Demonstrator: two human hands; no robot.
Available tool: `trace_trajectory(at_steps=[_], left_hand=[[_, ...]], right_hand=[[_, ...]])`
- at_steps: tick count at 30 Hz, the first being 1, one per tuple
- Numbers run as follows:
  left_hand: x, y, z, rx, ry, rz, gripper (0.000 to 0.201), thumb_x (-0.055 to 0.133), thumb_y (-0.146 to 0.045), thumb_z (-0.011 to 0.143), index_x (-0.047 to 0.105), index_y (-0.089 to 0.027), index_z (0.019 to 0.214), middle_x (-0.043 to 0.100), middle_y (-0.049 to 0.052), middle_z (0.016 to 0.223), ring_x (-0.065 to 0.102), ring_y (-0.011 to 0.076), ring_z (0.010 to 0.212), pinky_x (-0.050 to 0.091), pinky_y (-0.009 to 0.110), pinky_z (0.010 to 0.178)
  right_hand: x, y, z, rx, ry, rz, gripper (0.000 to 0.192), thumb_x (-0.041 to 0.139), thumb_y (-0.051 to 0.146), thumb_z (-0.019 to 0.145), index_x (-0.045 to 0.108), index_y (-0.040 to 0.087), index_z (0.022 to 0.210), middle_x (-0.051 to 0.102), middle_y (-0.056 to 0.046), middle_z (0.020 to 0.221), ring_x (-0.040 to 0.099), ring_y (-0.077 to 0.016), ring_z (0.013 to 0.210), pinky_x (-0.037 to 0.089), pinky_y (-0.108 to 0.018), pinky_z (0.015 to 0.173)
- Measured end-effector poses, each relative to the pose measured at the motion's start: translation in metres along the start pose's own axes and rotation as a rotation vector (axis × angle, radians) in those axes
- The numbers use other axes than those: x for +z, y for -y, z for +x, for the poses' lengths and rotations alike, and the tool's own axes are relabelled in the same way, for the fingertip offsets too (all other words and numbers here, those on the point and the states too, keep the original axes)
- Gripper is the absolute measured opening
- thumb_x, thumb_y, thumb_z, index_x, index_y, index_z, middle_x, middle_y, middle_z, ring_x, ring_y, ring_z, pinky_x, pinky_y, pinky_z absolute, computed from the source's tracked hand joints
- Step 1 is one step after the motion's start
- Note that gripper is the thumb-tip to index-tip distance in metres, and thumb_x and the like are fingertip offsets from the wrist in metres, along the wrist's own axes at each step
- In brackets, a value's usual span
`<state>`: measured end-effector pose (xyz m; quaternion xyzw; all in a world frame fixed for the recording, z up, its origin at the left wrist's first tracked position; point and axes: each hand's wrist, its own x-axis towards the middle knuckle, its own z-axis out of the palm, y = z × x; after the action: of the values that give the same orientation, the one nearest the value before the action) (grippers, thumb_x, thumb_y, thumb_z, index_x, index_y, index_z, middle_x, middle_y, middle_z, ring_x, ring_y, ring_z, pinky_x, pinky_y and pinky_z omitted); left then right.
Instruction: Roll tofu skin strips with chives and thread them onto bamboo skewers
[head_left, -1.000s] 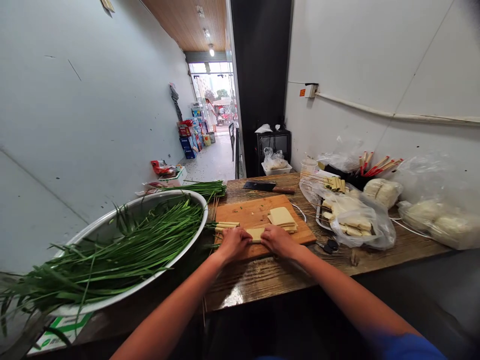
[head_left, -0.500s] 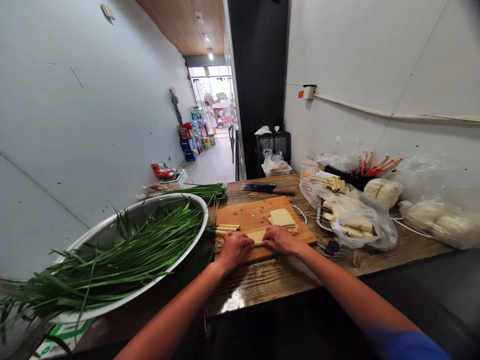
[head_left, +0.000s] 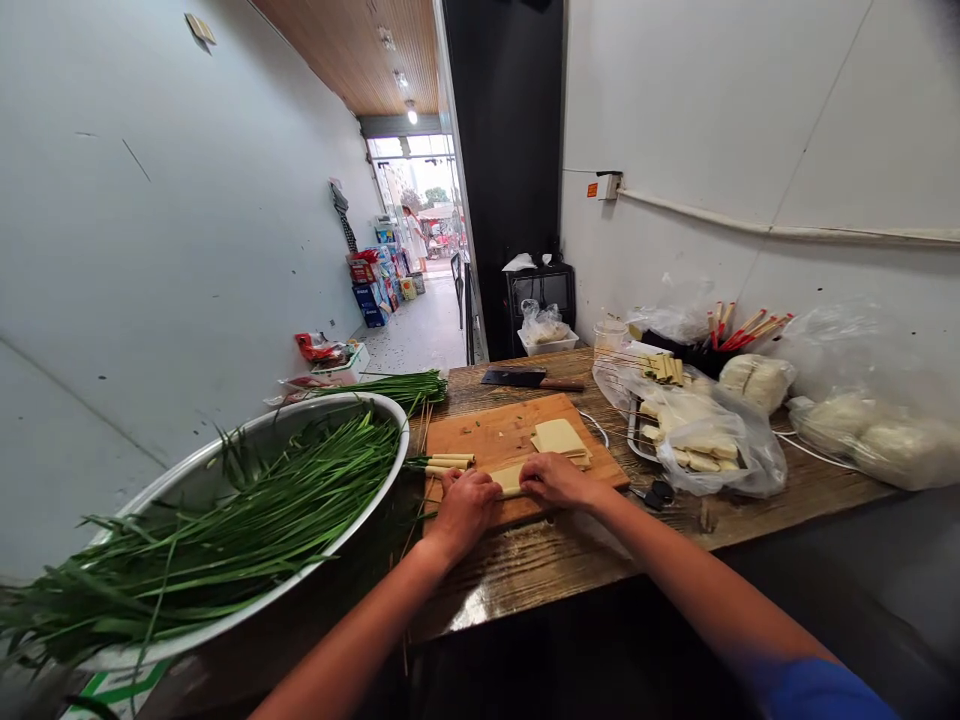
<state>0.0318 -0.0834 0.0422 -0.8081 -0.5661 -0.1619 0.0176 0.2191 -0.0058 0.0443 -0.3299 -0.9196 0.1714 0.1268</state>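
Observation:
Both hands work at the near edge of a wooden cutting board (head_left: pixel 487 432). Between them lies a pale yellow tofu sheet (head_left: pixel 511 478), its near edge pinched. My left hand (head_left: pixel 466 508) has its fingers closed on the left end of that edge. At the right end, my right hand (head_left: pixel 553 480) grips it with curled fingers; whatever is inside the fold is hidden. A stack of tofu sheets (head_left: pixel 561 440) rests on the board just beyond my right hand. Several finished rolls with green ends (head_left: pixel 451 461) lie beside my left hand.
A large metal basin (head_left: pixel 403 425) of long green chives (head_left: pixel 300 500) stands at left. Behind the board lies a cleaver (head_left: pixel 517 377). To the right are a tray of pale pieces under plastic (head_left: pixel 697 440), keys (head_left: pixel 660 494), red-tipped sticks (head_left: pixel 750 328) and bagged white food (head_left: pixel 892 440).
The view has shifted slightly, so everything sits a little further left. Both hands stay on the tofu sheet's near edge, with the left fingers slightly rearranged.

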Motion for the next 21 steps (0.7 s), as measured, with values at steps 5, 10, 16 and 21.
trace_trajectory(at_steps=[5, 10, 16, 21], left_hand=[[0.003, -0.001, -0.003, 0.028, -0.011, 0.074, 0.022, 0.044, -0.023, 0.09, 0.063, -0.023, 0.101, 0.064, 0.003, 0.081, 0.053, 0.019, 0.084, 0.025, 0.038, 0.086], [0.007, 0.002, -0.005, 0.087, -0.03, 0.1, 0.014, 0.051, -0.027, 0.086, 0.064, -0.025, 0.087, 0.061, 0.001, 0.08, 0.051, 0.0181, 0.085, 0.024, 0.039, 0.089], [0.008, 0.001, -0.002, 0.097, 0.02, 0.066, 0.016, 0.047, -0.019, 0.086, 0.062, -0.021, 0.089, 0.062, 0.003, 0.084, 0.051, 0.0181, 0.086, 0.025, 0.038, 0.086], [0.001, 0.0, 0.007, 0.053, 0.038, 0.058, 0.022, 0.045, -0.018, 0.085, 0.065, -0.02, 0.077, 0.062, 0.004, 0.076, 0.053, 0.0187, 0.082, 0.024, 0.039, 0.084]], right_hand=[[-0.003, 0.004, 0.003, 0.005, 0.033, -0.05, 0.02, 0.052, 0.018, 0.08, 0.071, 0.017, 0.083, 0.07, -0.006, 0.083, 0.059, -0.0145, 0.073, 0.034, -0.022, 0.061], [-0.005, 0.008, 0.004, 0.042, 0.051, -0.06, 0.02, 0.052, 0.018, 0.08, 0.071, 0.017, 0.084, 0.07, -0.007, 0.084, 0.059, -0.0152, 0.074, 0.034, -0.022, 0.062], [-0.002, 0.004, 0.005, 0.022, 0.036, -0.07, 0.018, 0.052, 0.018, 0.081, 0.07, 0.016, 0.083, 0.069, -0.007, 0.083, 0.059, -0.0149, 0.075, 0.035, -0.022, 0.063], [0.011, 0.004, -0.002, -0.088, -0.139, -0.215, 0.021, 0.047, 0.017, 0.087, 0.067, 0.014, 0.078, 0.063, -0.007, 0.082, 0.054, -0.0149, 0.079, 0.036, -0.024, 0.069]])
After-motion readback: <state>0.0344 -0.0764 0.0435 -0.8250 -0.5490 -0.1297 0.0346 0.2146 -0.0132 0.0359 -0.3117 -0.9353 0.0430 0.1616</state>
